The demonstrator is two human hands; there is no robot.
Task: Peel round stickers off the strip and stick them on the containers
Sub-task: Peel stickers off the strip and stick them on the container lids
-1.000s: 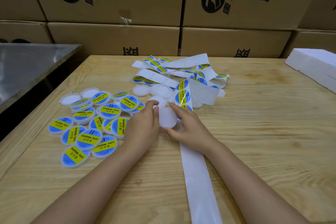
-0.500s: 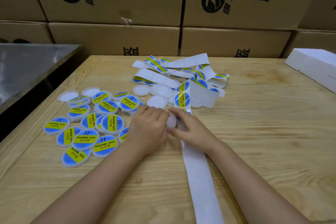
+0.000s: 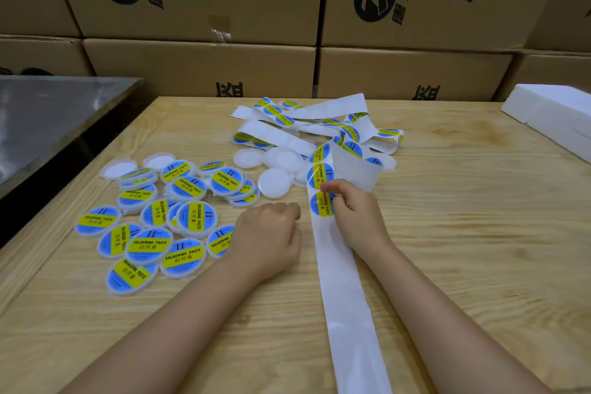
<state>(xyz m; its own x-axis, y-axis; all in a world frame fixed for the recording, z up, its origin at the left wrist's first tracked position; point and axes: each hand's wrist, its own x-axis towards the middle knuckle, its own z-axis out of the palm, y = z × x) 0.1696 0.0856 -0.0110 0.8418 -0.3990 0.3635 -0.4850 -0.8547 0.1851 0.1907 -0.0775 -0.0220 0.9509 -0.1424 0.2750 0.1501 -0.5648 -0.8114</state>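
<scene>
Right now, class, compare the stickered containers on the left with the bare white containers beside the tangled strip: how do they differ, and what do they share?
The stickered containers show blue-and-yellow labels on top; the bare containers show plain white tops. The stickered containers form the larger heap left of the left hand; the bare containers are fewer, farther back, partly under the strip. Both are round, flat and lie on the wooden table.

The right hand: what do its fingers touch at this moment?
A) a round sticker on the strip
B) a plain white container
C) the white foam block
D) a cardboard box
A: the fingers of the right hand curl onto the edge of a round sticker that sits on the white strip.
</scene>
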